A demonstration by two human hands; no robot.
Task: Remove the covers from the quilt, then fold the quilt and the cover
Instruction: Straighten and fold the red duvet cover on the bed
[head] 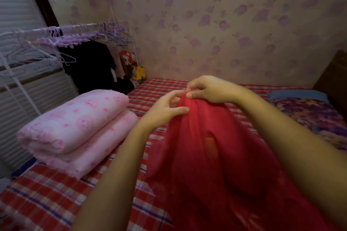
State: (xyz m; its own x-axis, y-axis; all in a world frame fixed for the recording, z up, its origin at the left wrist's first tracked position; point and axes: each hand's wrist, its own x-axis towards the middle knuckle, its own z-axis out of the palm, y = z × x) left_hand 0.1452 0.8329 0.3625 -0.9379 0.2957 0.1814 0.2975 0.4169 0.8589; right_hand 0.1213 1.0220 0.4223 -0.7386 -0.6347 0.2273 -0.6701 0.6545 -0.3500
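Fingers (pixel 178 110) of your left hand (pixel 163 107) and right hand (pixel 208 90) pinch the top of the red cover (pixel 216 155), held above the bed (pixel 56 193). Looks thin, light, floppy: take it by corners, not mid-cloth.

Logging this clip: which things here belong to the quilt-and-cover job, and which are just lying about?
Job: red cover, pinched by left hand and right hand; folded pink quilt.
Lying about: purple hangers, black garment, floral bedding.
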